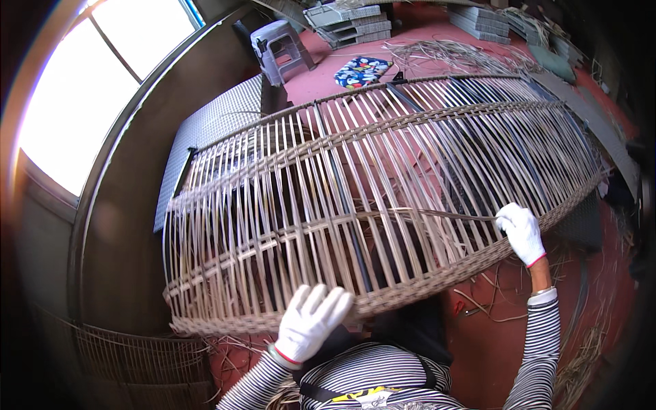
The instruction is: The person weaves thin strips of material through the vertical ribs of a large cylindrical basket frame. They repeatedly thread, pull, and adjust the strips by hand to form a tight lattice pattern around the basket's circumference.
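A large wicker frame [410,294] lies across the view, with many thin brown strips running between its braided near rim and its far edge. White-gloved, my left hand [311,321] rests at the near rim with fingers spread, holding nothing. Farther right, my right hand [521,231], also gloved in white, is closed on a long brown wicker strand [444,214]. From that hand the strand runs left over the strips, towards a partly woven band [273,239]. Dark bars [352,239] cross the frame among the strips.
Beyond the frame are a grey plastic stool [281,49], a patterned cushion [362,71] and stacked grey woven panels [348,26]. Loose strands [451,56] litter the red floor [478,355]. A grey woven panel [212,123] stands behind the frame's left end, near a window [102,75].
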The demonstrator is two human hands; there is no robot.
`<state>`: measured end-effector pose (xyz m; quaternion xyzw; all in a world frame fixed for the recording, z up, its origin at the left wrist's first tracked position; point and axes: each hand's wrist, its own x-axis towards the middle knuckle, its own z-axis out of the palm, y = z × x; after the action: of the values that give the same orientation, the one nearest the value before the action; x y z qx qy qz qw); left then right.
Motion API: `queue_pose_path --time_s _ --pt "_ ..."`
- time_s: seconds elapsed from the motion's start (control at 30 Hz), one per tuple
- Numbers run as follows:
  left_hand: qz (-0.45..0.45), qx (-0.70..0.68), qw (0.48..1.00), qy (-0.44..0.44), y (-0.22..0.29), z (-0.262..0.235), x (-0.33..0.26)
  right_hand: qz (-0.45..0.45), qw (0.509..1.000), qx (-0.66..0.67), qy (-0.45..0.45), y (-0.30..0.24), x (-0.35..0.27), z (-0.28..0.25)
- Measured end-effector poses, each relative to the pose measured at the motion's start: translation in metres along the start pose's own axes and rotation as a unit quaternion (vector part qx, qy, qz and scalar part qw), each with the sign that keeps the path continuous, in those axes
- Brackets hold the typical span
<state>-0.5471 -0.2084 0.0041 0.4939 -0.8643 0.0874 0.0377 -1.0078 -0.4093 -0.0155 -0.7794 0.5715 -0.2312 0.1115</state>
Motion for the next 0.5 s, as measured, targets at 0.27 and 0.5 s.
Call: queue_pose_path --time_s 0.27,0.5 --pt "-0.052 0.103 0.99 0.079 -0.078 -0.024 -0.08 -0.038 0.968 0.199 -0.152 -0.103 -0.041 -0.018" --pt "-0.127 0.006 0.99 -0.063 -0.069 -0.022 -0.086 -0.116 0.976 0.115 -0.147 -0.125 -0.032 -0.031"
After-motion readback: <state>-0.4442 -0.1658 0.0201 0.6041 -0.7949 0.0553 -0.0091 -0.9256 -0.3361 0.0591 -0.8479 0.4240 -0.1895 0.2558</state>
